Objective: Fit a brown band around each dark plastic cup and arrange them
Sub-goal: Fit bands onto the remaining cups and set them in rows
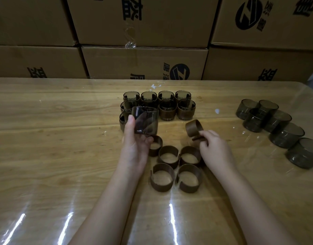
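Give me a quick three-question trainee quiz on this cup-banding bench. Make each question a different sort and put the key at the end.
1. True or false: the dark cup held in the left hand is already banded.
2. Where do the spare unbanded cups stand on the table? A, right of both hands; B, left of both hands; C, between the hands.
3. Fill in: the right hand pinches a ____.
Key: 1 false; 2 A; 3 brown band.
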Tool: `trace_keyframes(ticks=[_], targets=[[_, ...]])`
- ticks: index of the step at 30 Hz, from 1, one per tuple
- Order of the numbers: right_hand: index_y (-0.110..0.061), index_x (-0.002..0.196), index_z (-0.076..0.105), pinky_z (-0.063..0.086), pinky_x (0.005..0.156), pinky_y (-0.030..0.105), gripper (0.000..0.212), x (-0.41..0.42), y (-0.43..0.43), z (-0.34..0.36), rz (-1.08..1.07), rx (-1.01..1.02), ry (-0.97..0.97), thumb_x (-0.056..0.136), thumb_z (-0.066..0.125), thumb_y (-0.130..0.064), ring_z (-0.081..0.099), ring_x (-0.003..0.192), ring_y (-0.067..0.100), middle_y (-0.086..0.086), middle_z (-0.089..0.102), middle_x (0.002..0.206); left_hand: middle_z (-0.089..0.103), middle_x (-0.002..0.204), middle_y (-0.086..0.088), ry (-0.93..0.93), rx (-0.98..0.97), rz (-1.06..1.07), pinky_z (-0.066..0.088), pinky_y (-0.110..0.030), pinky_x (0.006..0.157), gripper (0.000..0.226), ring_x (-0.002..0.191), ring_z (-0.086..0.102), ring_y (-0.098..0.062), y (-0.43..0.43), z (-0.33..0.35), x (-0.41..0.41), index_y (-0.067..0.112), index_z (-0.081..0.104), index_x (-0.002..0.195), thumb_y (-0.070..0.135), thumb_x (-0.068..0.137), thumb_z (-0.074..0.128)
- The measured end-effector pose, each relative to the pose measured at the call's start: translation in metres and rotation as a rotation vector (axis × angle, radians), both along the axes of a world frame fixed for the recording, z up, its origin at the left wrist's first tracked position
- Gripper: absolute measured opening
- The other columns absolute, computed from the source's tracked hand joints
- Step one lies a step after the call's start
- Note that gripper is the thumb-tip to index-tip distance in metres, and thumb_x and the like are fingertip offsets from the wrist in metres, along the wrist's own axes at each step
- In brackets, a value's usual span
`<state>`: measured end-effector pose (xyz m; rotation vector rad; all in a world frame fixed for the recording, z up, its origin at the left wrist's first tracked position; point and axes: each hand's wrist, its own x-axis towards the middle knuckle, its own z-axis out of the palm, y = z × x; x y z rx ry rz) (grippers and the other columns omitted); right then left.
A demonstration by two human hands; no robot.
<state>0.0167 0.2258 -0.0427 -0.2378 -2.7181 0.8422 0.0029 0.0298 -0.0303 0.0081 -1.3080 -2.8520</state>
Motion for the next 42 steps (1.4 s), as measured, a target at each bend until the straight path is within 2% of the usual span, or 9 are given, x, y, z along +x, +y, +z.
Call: trace_keyframes(ticks=[6, 10, 15, 19, 28, 31, 35, 39, 42], targets=[[-0.017, 0.127, 0.052, 0.046, 0.087, 0.026, 0.038, -0.001, -0.003, 0.002, -0.010, -0.208, 0.216, 0.090, 0.063, -0.017, 0.053, 0.106, 0.011, -0.009, 0.049, 0.112, 0.073, 0.106, -0.003, 0.044, 0.126, -0.108, 0.057, -0.032, 0.075, 0.048, 0.100, 0.069, -0.021, 0.003, -0.002, -0.002, 0.019, 0.055, 0.119, 0.030, 0.075, 0.072], [-0.035, 0.118, 0.044, 0.045, 0.067, 0.005, 0.030, 0.004, -0.011, 0.008, 0.101, -0.542, 0.291, 0.096, 0.055, -0.017, 0.056, 0.084, -0.013, -0.014, 0.058, 0.098, 0.072, 0.107, -0.007, 0.066, 0.121, -0.180, 0.058, -0.036, 0.079, 0.063, 0.101, 0.069, -0.024, 0.003, -0.005, -0.001, 0.010, 0.050, 0.128, 0.022, 0.070, 0.072], [-0.037, 0.098, 0.063, 0.046, 0.071, 0.019, 0.028, 0.006, -0.020, 0.012, 0.189, -0.901, 0.172, 0.104, 0.037, -0.027, 0.063, 0.088, 0.006, -0.015, 0.070, 0.088, 0.069, 0.104, -0.004, 0.091, -0.099, -0.154, 0.054, -0.028, 0.077, 0.047, 0.091, 0.066, -0.015, 0.006, -0.009, -0.002, 0.016, 0.056, 0.122, 0.024, 0.077, 0.067], [-0.034, 0.099, 0.065, 0.047, 0.059, 0.020, 0.026, 0.008, -0.027, 0.011, 0.243, -1.051, 0.141, 0.103, 0.039, -0.030, 0.061, 0.067, 0.003, -0.010, 0.067, 0.079, 0.068, 0.105, -0.005, 0.114, -0.153, -0.154, 0.054, -0.027, 0.073, 0.052, 0.092, 0.067, -0.018, 0.010, -0.009, -0.001, 0.018, 0.060, 0.112, 0.017, 0.063, 0.077], [-0.029, 0.090, 0.061, 0.049, 0.067, 0.027, 0.041, 0.011, -0.034, 0.013, 0.258, -1.108, 0.136, 0.075, 0.057, -0.066, 0.064, 0.080, 0.013, 0.000, 0.069, 0.085, 0.062, 0.119, -0.010, 0.101, -0.259, -0.218, 0.058, -0.032, 0.080, 0.063, 0.101, 0.067, -0.022, 0.013, -0.003, 0.007, 0.021, 0.057, 0.123, 0.006, 0.067, 0.080], [-0.038, 0.083, 0.063, 0.051, 0.075, 0.035, 0.025, 0.011, -0.034, 0.014, 0.238, -1.100, 0.192, 0.077, 0.057, -0.062, 0.064, 0.085, 0.018, 0.001, 0.068, 0.086, 0.061, 0.121, -0.008, 0.134, -0.399, -0.190, 0.057, -0.026, 0.074, 0.056, 0.097, 0.069, -0.015, 0.013, -0.003, 0.008, 0.023, 0.058, 0.122, 0.014, 0.069, 0.072], [-0.042, 0.084, 0.066, 0.049, 0.091, 0.046, 0.023, 0.013, -0.034, 0.014, 0.227, -1.101, 0.284, 0.073, 0.066, -0.062, 0.061, 0.090, 0.020, -0.007, 0.065, 0.082, 0.054, 0.126, -0.002, 0.150, -0.354, -0.270, 0.059, -0.033, 0.073, 0.053, 0.103, 0.068, -0.022, 0.013, -0.008, 0.006, 0.026, 0.056, 0.125, 0.010, 0.078, 0.074], [-0.043, 0.087, 0.067, 0.053, 0.085, 0.039, 0.018, 0.016, -0.040, 0.014, 0.279, -1.039, 0.311, 0.074, 0.065, -0.056, 0.063, 0.098, 0.022, -0.006, 0.068, 0.094, 0.051, 0.129, -0.014, 0.147, -0.307, -0.352, 0.058, -0.043, 0.074, 0.046, 0.106, 0.066, -0.029, 0.012, -0.011, 0.005, 0.020, 0.055, 0.119, 0.031, 0.077, 0.071], [-0.044, 0.087, 0.067, 0.052, 0.081, 0.028, 0.014, 0.018, -0.045, 0.014, 0.333, -0.999, 0.331, 0.075, 0.066, -0.051, 0.063, 0.100, 0.018, -0.009, 0.068, 0.095, 0.049, 0.132, -0.013, 0.165, -0.402, -0.333, 0.058, -0.049, 0.077, 0.082, 0.109, 0.064, -0.026, 0.015, -0.011, 0.006, 0.026, 0.053, 0.119, 0.063, 0.053, 0.084]])
